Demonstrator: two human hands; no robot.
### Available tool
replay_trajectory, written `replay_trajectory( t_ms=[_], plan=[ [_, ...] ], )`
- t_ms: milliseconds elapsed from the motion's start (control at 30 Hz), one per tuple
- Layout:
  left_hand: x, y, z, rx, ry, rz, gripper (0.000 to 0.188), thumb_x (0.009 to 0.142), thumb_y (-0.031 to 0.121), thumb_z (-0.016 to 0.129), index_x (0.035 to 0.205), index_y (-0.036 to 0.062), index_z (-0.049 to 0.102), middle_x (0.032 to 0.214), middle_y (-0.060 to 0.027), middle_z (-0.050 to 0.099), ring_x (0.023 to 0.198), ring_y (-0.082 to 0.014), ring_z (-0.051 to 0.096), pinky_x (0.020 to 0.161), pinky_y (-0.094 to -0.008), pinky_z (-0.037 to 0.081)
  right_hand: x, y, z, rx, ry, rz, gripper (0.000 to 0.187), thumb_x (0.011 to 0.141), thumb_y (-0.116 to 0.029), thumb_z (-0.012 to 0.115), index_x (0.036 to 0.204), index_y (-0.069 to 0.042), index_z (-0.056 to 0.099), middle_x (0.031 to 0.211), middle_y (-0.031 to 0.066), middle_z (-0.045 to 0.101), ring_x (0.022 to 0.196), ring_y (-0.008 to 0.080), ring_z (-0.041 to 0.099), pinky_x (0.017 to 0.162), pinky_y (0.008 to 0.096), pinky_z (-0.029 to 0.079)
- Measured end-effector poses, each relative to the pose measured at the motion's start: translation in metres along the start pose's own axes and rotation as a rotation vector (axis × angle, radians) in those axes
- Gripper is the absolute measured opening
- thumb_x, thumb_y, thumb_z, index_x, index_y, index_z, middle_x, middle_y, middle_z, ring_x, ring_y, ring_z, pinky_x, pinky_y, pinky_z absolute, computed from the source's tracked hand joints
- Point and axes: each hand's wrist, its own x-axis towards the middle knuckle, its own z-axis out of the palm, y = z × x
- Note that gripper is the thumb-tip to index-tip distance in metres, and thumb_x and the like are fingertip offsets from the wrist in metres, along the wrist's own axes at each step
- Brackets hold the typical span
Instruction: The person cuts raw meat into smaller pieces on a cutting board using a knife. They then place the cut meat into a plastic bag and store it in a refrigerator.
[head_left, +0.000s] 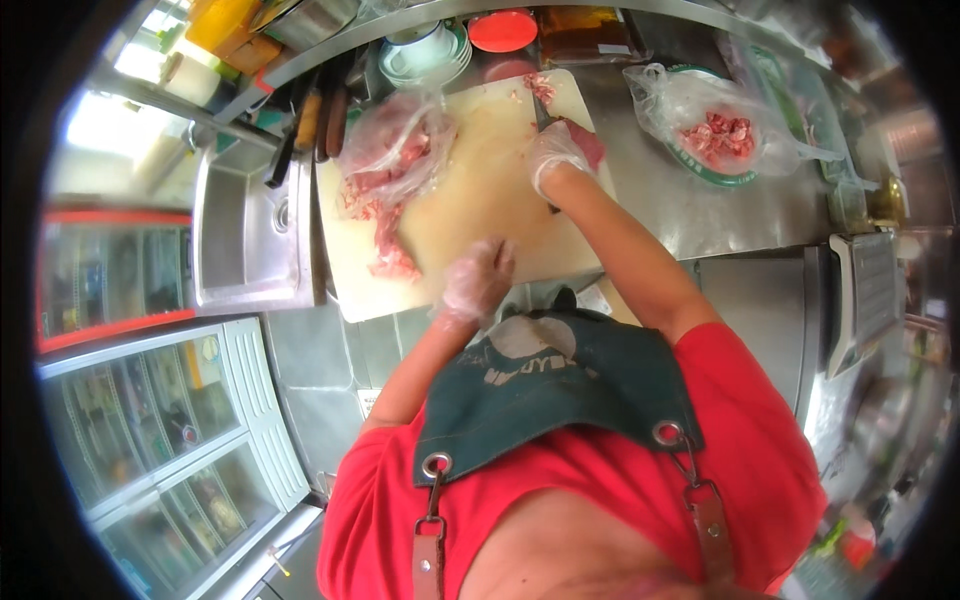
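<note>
A knife [541, 114] shows its dark blade beyond my right hand [559, 160], which is in a clear plastic glove and closed around it at the right side of the cutting board [480, 180]. Beside that hand lies a dark red slab of meat [584, 145], and small meat scraps [538, 86] sit past the blade's tip. My left hand [479, 281], also gloved, is at the board's near edge with its fingers curled in. Whether anything is inside them is hidden. Meat in a clear plastic bag [395, 150] rests on the board's left, with loose meat strips [392, 245] below it.
To the right, cut meat pieces [720, 138] lie in a bag-lined green-rimmed container [740, 181]. Left of the board are wooden-handled tools [308, 122] and a metal sink [222, 225]. Stacked bowls [425, 60] and a red round lid [503, 30] stand at the back.
</note>
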Motion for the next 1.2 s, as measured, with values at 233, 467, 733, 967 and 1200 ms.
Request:
replay_trajectory(
  t_ms=[233,467,733,967,1200],
  plan=[
    [0.011,-0.014,-0.014,0.010,0.045,-0.078,0.022,0.092,0.025,0.055,0.093,0.0057,0.064,0.088,-0.0223,0.064,0.078,-0.0404,0.063,0.069,-0.0479,0.050,-0.035,0.063,0.010,-0.210,-0.067,-0.125,0.044,0.096,-0.033,0.044,0.127,-0.002,0.041,0.123,0.0277,0.056,0.111,0.0418,0.057,0.093,0.0485,0.045],
    [0.092,0.009,0.008,0.134,-0.016,0.548,0.029,0.089,0.021,0.052,0.114,0.0088,0.061,0.118,-0.0173,0.060,0.110,-0.0337,0.058,0.091,-0.0407,0.049,-0.096,0.150,-0.011,-0.261,-0.141,-0.480,0.046,0.091,-0.026,0.053,0.129,-0.004,0.040,0.114,0.0268,0.057,0.102,0.0454,0.056,0.088,0.0490,0.045],
    [0.167,0.050,0.094,0.642,-0.251,0.746,0.042,0.084,0.020,0.059,0.125,0.0116,0.053,0.118,-0.0151,0.059,0.110,-0.0286,0.058,0.091,-0.0385,0.048,-0.107,0.163,-0.012,-0.202,-0.100,-0.536,0.051,0.092,-0.027,0.054,0.135,-0.005,0.037,0.120,0.0258,0.055,0.105,0.0430,0.056,0.089,0.0478,0.045],
    [0.207,-0.031,0.115,-1.009,-0.088,0.081,0.018,0.089,0.017,0.056,0.103,0.0067,0.059,0.089,-0.0087,0.062,0.094,-0.0269,0.061,0.087,-0.0432,0.049,-0.108,0.159,-0.011,-0.208,-0.148,-0.482,0.057,0.091,-0.028,0.054,0.140,-0.006,0.034,0.123,0.0253,0.055,0.108,0.0425,0.056,0.091,0.0464,0.045],
    [0.129,0.003,0.009,-2.048,-0.386,-0.191,0.025,0.096,0.025,0.049,0.110,0.0055,0.056,0.098,-0.0074,0.063,0.095,-0.0271,0.062,0.086,-0.0530,0.050,-0.094,0.174,0.004,-0.285,-0.055,-0.533,0.059,0.090,-0.028,0.056,0.141,-0.006,0.035,0.123,0.0241,0.056,0.107,0.0412,0.057,0.091,0.0448,0.046]
  ],
)
